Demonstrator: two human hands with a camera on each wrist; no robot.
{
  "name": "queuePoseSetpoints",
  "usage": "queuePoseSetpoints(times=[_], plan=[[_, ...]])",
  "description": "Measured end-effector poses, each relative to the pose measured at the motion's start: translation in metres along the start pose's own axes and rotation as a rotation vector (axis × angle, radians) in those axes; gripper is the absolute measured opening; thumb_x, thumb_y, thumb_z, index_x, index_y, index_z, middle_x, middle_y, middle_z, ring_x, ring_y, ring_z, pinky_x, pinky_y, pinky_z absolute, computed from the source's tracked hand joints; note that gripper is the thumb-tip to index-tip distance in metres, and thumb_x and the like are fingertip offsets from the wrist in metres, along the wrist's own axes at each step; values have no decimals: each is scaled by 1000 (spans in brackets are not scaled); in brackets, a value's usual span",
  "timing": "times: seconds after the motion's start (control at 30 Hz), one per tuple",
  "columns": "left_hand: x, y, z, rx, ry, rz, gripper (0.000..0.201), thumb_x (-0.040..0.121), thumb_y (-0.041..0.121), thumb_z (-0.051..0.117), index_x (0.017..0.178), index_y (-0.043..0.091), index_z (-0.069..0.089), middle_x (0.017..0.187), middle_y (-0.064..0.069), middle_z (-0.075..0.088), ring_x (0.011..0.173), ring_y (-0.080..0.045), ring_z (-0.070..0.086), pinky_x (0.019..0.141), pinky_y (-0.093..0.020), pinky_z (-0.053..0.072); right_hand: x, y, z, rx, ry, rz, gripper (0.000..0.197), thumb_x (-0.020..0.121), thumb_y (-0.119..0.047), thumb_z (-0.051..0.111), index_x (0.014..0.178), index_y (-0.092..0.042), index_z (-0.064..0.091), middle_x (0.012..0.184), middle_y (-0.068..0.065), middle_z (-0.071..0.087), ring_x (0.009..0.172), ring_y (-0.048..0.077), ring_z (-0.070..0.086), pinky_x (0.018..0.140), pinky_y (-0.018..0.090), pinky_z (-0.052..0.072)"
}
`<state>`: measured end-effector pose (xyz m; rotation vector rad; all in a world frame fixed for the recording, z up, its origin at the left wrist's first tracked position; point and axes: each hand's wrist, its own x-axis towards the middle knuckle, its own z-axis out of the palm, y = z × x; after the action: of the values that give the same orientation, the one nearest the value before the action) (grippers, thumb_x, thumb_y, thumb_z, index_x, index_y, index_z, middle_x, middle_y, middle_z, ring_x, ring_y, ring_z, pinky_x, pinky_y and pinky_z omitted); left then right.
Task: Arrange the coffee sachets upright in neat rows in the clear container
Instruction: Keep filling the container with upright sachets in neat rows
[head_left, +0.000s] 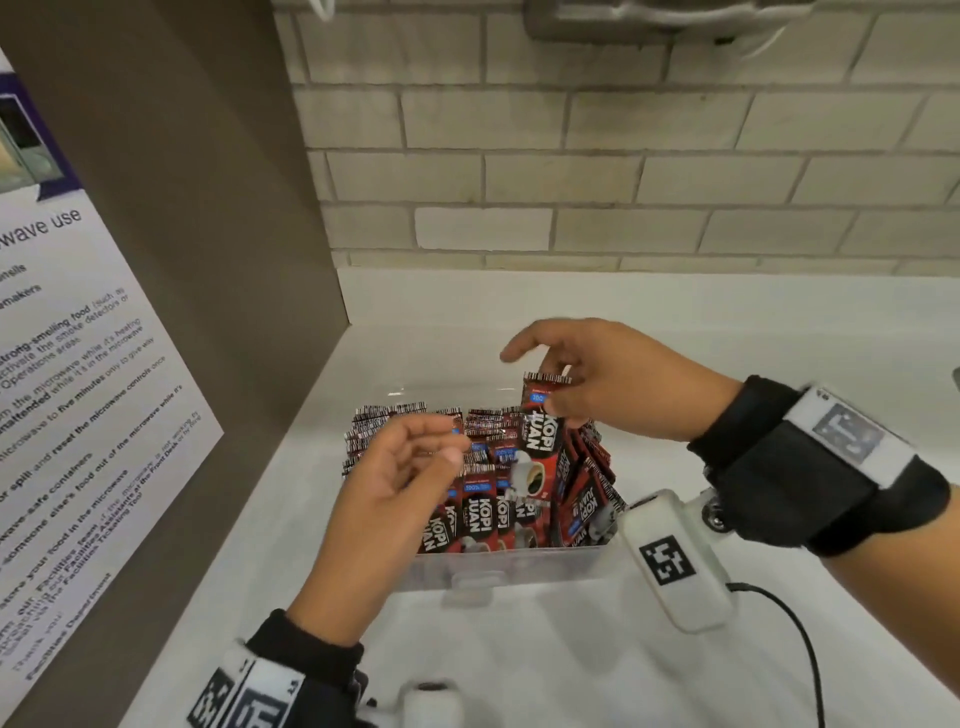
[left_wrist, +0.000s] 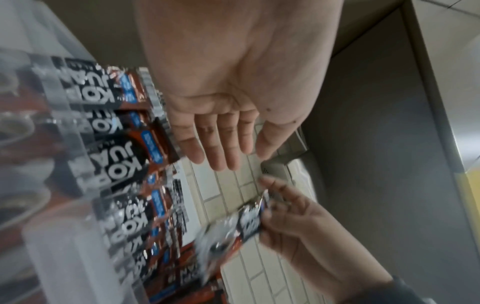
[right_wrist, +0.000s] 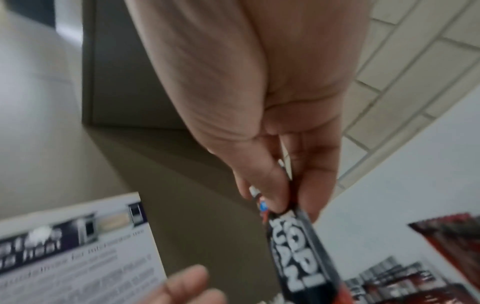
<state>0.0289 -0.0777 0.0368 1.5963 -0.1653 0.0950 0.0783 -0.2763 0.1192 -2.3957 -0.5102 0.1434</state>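
A clear container (head_left: 498, 569) on the white counter holds several red-and-black coffee sachets (head_left: 488, 506), most upright, some at the right leaning. My right hand (head_left: 558, 397) pinches one sachet (head_left: 540, 431) by its top edge above the container's middle; the right wrist view shows that sachet (right_wrist: 298, 253) hanging from thumb and fingers. My left hand (head_left: 415, 457) hovers over the container's left part, fingers relaxed and holding nothing; in the left wrist view its fingers (left_wrist: 221, 144) are straight beside the sachet rows (left_wrist: 135, 164).
A brown cabinet side (head_left: 218, 270) with a microwave-use notice (head_left: 62, 415) stands close on the left. A tiled wall (head_left: 623, 156) runs behind the counter. White countertop (head_left: 545, 665) lies in front of the container.
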Motion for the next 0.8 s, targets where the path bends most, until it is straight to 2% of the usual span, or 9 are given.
queuePoseSetpoints(times=[0.03,0.07,0.1,0.17,0.23,0.37,0.5,0.67,0.8], plan=[[1,-1,-3,-3,31,10,18,87,13,60,99,25,63,97,5,71,93,-11,65,79,-24,48,1,-1,1,-114,-32,-10,39,85,0,60,110,-30,60,92,-2,60,67,-1,58,61,13,46],[2,-1,-6,0,53,22,16,86,12,60,96,24,64,95,2,71,91,-13,65,77,-23,48,1,-1,4,-216,-67,-20,36,85,-1,59,109,-27,62,94,-5,60,72,-4,56,62,10,43],[2,-1,-7,5,66,36,15,86,12,61,94,24,65,93,1,70,87,-14,64,74,-21,48,3,-1,8,-299,-103,-26,33,85,-1,58,107,-25,64,97,-5,61,80,-1,56,66,13,44],[1,-1,-10,4,69,55,15,86,10,61,89,24,66,88,0,69,82,-13,63,68,-17,48,6,0,20,-407,-182,-28,32,83,3,55,101,-22,64,99,-1,62,90,14,57,77,27,48],[0,-3,-11,-1,60,62,18,86,7,60,86,25,67,87,-2,69,80,-13,62,69,-19,47,9,3,32,-502,-257,-29,31,81,4,54,95,-22,61,94,-1,61,87,19,57,73,30,47],[-1,-5,-13,-23,46,60,25,87,1,58,84,25,67,82,-2,69,75,-10,62,67,-17,48,14,7,51,-721,-340,-86,16,85,-1,56,86,-16,51,91,2,58,79,20,52,56,21,36],[-1,-7,-16,-35,42,55,26,87,-2,55,85,21,67,78,1,69,69,-8,61,62,-13,47,21,8,61,-827,-344,-130,13,88,5,49,86,-7,50,82,8,55,76,24,54,67,30,45],[1,-9,-17,-39,32,52,28,88,-3,55,84,23,67,78,1,69,69,-7,61,63,-13,47,31,13,63,-813,-252,-130,22,91,-2,51,112,-8,55,104,10,56,90,27,59,73,34,49],[2,-9,-15,-25,7,45,25,87,-3,55,86,20,66,77,1,69,69,-8,61,63,-13,47,30,16,65,-783,-268,-108,32,87,-8,61,118,-9,52,111,9,55,97,26,56,77,33,48]])
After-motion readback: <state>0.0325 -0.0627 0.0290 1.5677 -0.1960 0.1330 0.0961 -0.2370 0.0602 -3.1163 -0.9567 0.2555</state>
